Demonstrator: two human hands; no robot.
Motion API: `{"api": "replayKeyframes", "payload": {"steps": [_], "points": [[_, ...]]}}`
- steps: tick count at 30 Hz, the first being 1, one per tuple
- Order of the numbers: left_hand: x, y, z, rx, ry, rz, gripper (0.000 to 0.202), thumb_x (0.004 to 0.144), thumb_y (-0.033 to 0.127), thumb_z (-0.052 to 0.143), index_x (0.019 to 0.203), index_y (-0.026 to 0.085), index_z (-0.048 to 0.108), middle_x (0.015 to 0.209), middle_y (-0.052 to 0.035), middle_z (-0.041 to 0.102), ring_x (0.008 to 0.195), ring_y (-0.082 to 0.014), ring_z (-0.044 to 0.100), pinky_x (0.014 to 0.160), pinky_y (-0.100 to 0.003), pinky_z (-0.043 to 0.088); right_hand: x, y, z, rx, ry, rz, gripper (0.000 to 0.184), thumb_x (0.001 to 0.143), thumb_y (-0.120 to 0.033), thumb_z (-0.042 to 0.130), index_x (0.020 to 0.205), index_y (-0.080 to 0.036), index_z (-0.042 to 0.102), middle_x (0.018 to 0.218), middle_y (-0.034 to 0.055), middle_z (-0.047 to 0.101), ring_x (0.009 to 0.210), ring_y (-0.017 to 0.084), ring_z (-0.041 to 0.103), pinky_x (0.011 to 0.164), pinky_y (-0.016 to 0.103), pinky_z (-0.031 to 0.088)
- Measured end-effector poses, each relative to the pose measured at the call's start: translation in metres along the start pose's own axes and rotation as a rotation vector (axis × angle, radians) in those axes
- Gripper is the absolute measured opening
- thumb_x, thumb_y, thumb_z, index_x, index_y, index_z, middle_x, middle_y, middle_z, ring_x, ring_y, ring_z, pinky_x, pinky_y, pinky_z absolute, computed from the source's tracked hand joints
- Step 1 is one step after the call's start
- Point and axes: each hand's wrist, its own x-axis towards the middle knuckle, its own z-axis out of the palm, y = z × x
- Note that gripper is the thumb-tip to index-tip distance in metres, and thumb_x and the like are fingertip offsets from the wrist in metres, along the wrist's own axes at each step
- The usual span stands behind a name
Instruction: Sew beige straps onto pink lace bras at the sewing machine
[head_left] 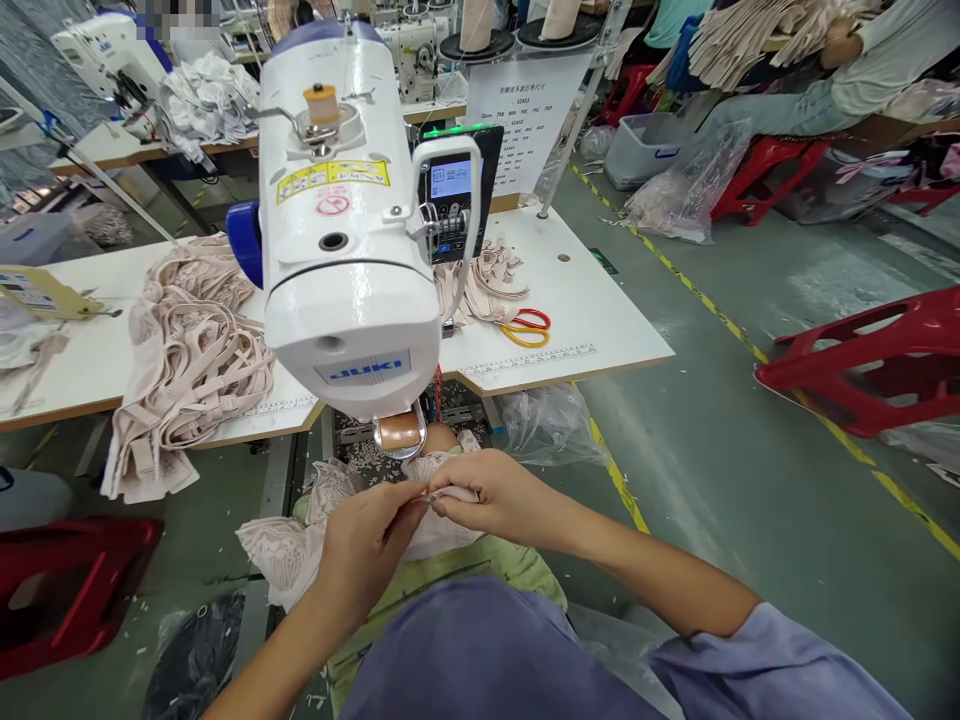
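Note:
A pale beige lace bra (281, 552) lies across my lap, its moulded lace cups showing at the left. My left hand (367, 535) pinches a thin edge or strap of it between thumb and fingers. Close against it, my right hand (487, 495) grips the same narrow part, and a whitish end shows inside its curled fingers. The fingertips of both hands nearly meet, hiding the exact spot held. Just above them is the front end of a white sewing machine (352, 320), with a brown rounded part (400, 432) at its bottom.
Beige straps and lace pieces (195, 370) are heaped on the table's left side. Red and yellow scissors (529, 328) lie on the white table (555, 370) at right, near more straps (491, 285). Red stools (870, 360) stand on the floor; a co-worker's leg (780, 105) shows far right.

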Motion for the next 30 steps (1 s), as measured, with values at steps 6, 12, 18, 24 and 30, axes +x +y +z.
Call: {"api": "replayKeyframes", "payload": {"steps": [6,12,18,24,30], "points": [[0.002,-0.003,0.000,0.139,-0.147,-0.019,0.026,0.101,0.029,0.042,0.091,0.020,0.064,0.074,-0.0003,0.070,0.063,-0.0156,0.064,0.055,-0.026,0.040,0.000,0.003,0.002,0.002,0.019,-0.006,0.012,0.091,-0.023,0.059,0.093,-0.020,0.070,0.085,0.0005,0.072,0.077,0.014,0.064,0.068,0.023,0.041],[0.003,0.003,0.005,0.044,-0.133,-0.196,0.029,0.101,0.030,0.038,0.082,0.020,0.057,0.070,0.0005,0.064,0.062,-0.0146,0.059,0.055,-0.025,0.038,0.007,0.003,0.006,-0.122,0.187,-0.105,0.011,0.088,-0.022,0.059,0.089,-0.019,0.069,0.083,0.0041,0.066,0.080,0.016,0.060,0.068,0.025,0.041],[0.010,-0.024,0.005,0.298,0.088,-0.117,0.018,0.098,0.031,0.048,0.099,0.020,0.063,0.067,0.0021,0.066,0.058,-0.0138,0.059,0.052,-0.025,0.033,0.052,0.001,-0.015,-0.194,0.083,-0.024,0.007,0.082,-0.018,0.061,0.078,-0.017,0.067,0.076,0.0012,0.065,0.072,0.014,0.056,0.063,0.024,0.032],[0.007,-0.069,0.000,0.647,0.082,0.362,0.041,0.091,0.008,0.054,0.131,0.019,0.052,0.079,-0.0003,0.068,0.063,-0.0154,0.054,0.058,-0.030,0.033,0.077,-0.006,-0.027,-0.361,-0.042,0.078,0.028,0.080,-0.014,0.053,0.054,-0.017,0.047,0.054,-0.0030,0.043,0.054,0.010,0.035,0.055,0.029,0.019],[0.012,-0.068,-0.003,0.716,-0.012,0.365,0.039,0.093,0.010,0.049,0.130,0.018,0.050,0.068,0.0018,0.059,0.057,-0.0169,0.050,0.053,-0.032,0.030,0.072,-0.001,-0.021,-0.424,0.000,0.055,0.026,0.085,-0.017,0.053,0.060,-0.017,0.056,0.059,-0.0009,0.051,0.057,0.012,0.041,0.057,0.028,0.025]]}}
